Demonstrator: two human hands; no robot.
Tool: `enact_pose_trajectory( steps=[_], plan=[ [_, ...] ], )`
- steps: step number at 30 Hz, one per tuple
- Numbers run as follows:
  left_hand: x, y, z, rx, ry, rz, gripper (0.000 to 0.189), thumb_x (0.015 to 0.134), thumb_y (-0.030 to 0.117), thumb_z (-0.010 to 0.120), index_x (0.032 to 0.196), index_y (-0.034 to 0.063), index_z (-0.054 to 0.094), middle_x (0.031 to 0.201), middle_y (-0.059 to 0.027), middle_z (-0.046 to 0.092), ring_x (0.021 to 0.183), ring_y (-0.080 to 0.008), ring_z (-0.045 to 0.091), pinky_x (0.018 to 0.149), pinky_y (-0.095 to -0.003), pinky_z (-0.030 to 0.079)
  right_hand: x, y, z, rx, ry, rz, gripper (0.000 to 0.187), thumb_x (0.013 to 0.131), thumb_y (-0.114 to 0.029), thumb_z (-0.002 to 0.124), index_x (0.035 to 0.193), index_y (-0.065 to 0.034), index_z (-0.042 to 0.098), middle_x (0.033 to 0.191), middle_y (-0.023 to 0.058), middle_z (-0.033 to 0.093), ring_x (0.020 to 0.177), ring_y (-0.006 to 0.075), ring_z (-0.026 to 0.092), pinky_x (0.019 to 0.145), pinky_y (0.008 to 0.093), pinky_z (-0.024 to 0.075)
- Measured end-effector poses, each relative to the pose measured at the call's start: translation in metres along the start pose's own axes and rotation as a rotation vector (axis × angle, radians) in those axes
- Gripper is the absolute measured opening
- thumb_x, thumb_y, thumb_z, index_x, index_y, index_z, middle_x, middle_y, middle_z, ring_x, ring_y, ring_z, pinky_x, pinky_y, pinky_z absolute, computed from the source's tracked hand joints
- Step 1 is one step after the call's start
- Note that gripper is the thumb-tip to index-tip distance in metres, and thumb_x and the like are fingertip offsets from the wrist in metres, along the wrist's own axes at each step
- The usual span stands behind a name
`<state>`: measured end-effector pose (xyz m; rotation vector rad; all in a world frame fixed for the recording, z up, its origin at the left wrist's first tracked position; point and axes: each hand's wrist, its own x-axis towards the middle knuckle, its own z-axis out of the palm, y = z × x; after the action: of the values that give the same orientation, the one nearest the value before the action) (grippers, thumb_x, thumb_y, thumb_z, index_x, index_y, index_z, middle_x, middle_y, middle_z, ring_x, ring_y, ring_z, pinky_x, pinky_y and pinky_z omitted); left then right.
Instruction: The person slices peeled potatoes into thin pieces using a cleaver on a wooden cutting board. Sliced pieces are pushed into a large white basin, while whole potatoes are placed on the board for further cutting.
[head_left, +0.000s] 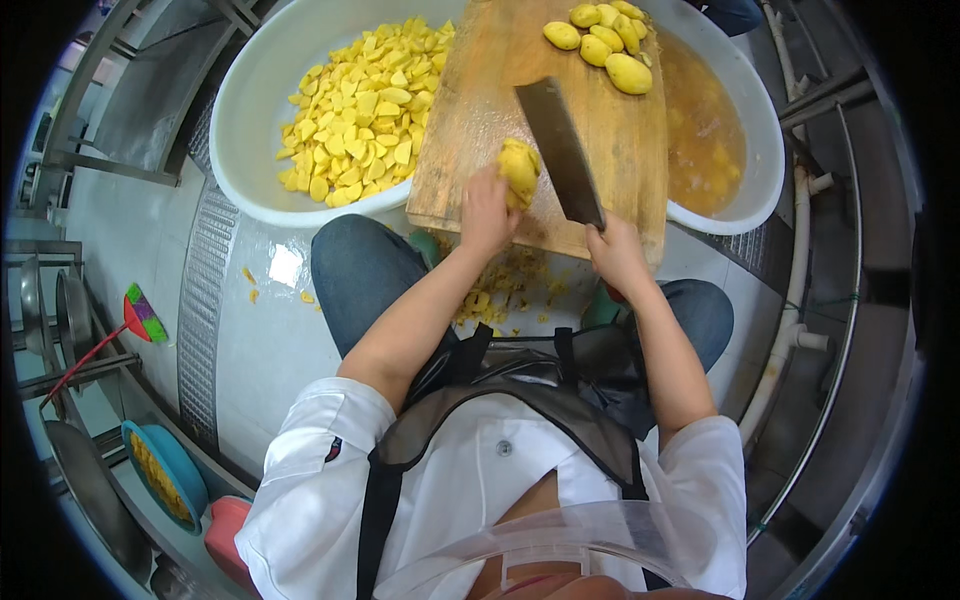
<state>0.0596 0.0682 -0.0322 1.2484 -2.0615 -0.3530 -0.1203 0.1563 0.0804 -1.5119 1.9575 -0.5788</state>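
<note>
My left hand (489, 210) holds a peeled yellow potato (519, 172), which looks cut or uneven, near the front left of a wooden cutting board (480, 97). In my right hand (619, 251) is the handle of a cleaver (559, 150); its broad dark blade points away from me over the board, just right of the potato and apart from it. Several whole peeled potatoes (628, 73) lie together at the board's far right. Left of the board, a large white tub (251, 142) holds a heap of cut potato pieces (367, 112).
The board lies across the left tub and another white tub (765, 150) of cloudy brown water on the right. Potato scraps (517, 289) litter the floor between my knees. Pipes (787, 345) run along the right; a red-handled broom (139, 319) and a blue basin (184, 457) are at left.
</note>
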Motion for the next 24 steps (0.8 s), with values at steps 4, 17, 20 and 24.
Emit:
enact_pose_trajectory(
  steps=[4,17,20,24],
  plan=[
    [0.022,-0.004,0.014,0.31,-0.202,0.526,0.047,0.081,0.047,0.056,0.12,0.0205,0.055,0.14,-0.0005,0.036,0.135,-0.0342,0.022,0.102,-0.0698,0.01,-0.006,0.038,-0.003,0.35,0.006,0.217,0.012,0.087,-0.01,0.05,0.085,0.0018,0.052,0.061,0.0135,0.055,0.047,0.0193,0.056,0.045,0.034,0.0439],
    [0.167,-0.08,0.017,0.703,-0.529,0.502,0.029,0.076,0.028,0.061,0.102,0.0161,0.063,0.118,-0.0012,0.053,0.122,-0.0331,0.038,0.099,-0.0567,0.032,-0.009,0.062,-0.013,0.686,0.043,0.317,0.011,0.087,-0.008,0.049,0.082,0.0022,0.049,0.055,0.0064,0.052,0.043,0.0146,0.053,0.041,0.0309,0.0412],
    [0.189,-0.143,0.0,1.015,-0.433,0.183,0.032,0.089,0.017,0.043,0.118,0.0152,0.056,0.131,-0.0027,0.047,0.132,-0.0338,0.03,0.104,-0.0668,0.012,-0.018,0.059,-0.02,0.744,0.03,0.368,0.012,0.087,-0.008,0.051,0.087,0.003,0.05,0.056,0.0069,0.053,0.044,0.0145,0.054,0.042,0.0305,0.0423],
    [0.235,-0.11,0.017,0.856,-0.504,0.16,0.03,0.08,0.02,0.057,0.108,0.0105,0.06,0.115,-0.0095,0.055,0.119,-0.0291,0.044,0.101,-0.0495,0.031,-0.025,0.065,-0.022,0.792,-0.023,0.407,0.015,0.086,-0.01,0.053,0.091,0.003,0.049,0.058,0.0072,0.055,0.047,0.015,0.056,0.044,0.0307,0.0434]
  ],
)
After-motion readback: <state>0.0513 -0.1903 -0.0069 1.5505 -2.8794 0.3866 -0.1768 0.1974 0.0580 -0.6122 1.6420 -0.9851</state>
